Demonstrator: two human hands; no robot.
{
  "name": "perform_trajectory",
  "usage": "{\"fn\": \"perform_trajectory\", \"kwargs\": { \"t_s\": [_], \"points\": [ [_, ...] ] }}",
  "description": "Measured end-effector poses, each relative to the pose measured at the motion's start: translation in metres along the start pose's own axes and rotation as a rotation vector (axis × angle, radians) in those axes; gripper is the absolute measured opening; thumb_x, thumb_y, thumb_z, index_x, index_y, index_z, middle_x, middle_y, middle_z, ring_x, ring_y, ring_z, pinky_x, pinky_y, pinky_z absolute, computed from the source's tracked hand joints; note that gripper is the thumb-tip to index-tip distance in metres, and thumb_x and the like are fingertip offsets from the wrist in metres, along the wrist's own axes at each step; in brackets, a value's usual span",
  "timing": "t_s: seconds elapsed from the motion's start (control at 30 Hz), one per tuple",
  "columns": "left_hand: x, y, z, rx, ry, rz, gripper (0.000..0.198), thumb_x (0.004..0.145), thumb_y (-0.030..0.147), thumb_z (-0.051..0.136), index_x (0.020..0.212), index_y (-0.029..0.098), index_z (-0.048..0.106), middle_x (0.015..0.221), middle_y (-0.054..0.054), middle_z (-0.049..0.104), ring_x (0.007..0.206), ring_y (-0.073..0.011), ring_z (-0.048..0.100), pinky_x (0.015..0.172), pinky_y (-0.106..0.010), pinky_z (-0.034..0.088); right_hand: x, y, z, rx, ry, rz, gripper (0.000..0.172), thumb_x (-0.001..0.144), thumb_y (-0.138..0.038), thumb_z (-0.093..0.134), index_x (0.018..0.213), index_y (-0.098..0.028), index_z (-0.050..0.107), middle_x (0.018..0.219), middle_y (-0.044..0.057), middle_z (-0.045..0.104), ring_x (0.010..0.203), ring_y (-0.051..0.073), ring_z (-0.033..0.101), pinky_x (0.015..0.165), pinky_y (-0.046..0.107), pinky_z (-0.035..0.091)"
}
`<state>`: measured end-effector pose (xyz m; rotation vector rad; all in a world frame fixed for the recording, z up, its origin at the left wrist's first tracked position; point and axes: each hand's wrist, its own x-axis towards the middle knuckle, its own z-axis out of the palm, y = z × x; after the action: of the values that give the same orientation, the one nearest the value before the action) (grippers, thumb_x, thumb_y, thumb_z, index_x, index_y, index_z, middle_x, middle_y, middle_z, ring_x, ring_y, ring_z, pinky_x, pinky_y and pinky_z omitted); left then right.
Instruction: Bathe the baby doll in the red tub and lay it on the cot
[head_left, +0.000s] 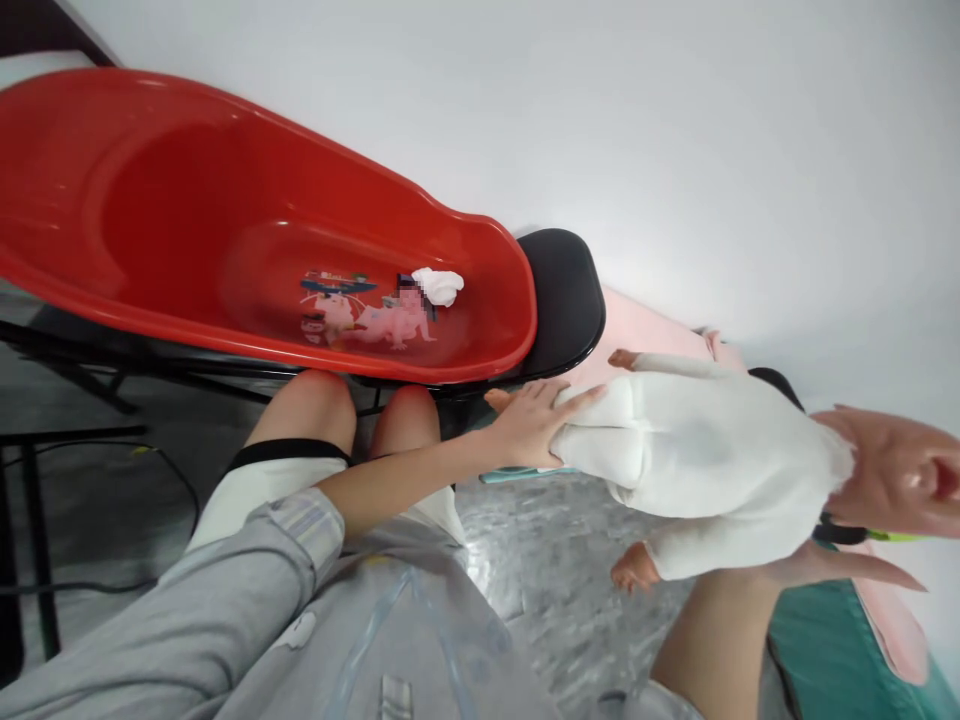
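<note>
A baby doll (705,460) in a white romper is held in the air to the right of my knees, head to the right, bare feet to the left. My left hand (534,425) grips the doll's legs and bottom, fingers laid over the white cloth. From underneath, my right hand (847,568) holds the doll's back and head, fingers stretched out beneath the neck. A red plastic baby tub (225,200) lies just past my knees, with a small white cloth (439,285) and a cartoon sticker on its floor.
The tub rests on a black stool (566,300) and a dark frame. A pink pad (645,330) sits behind the doll and a teal mat (825,650) at lower right. Grey marbled floor (555,560) lies below, with cables at the left.
</note>
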<state>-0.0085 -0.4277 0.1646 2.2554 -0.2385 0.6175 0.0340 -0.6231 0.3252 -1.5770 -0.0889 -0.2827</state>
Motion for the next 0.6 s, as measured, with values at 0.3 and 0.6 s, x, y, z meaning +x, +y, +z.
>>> {"fn": "perform_trajectory", "kwargs": {
  "t_s": [0.3, 0.6],
  "points": [
    [-0.049, -0.08, -0.158, 0.229, 0.198, -0.301, 0.124, 0.083, 0.053, 0.082, 0.176, 0.032, 0.003, 0.162, -0.015, 0.039, 0.142, -0.046, 0.038, 0.119, -0.062, 0.034, -0.025, -0.031, 0.192, 1.241, -0.102, 0.405, 0.076, 0.098, -0.074, 0.03, 0.127, -0.023, 0.078, 0.132, 0.006, 0.075, 0.132, 0.028, 0.063, 0.095, 0.048, 0.06],
    [-0.108, -0.195, -0.275, 0.564, 0.326, -0.69, 0.123, 0.083, 0.059, 0.078, 0.176, 0.021, 0.007, 0.156, -0.021, 0.046, 0.141, -0.0462, 0.043, 0.118, -0.058, 0.036, -0.009, 0.129, 0.383, 0.703, -0.936, -0.21, 0.084, 0.084, -0.04, -0.003, 0.069, 0.004, 0.067, 0.132, 0.027, 0.062, 0.13, 0.016, 0.061, 0.077, 0.028, 0.053]
  ]
}}
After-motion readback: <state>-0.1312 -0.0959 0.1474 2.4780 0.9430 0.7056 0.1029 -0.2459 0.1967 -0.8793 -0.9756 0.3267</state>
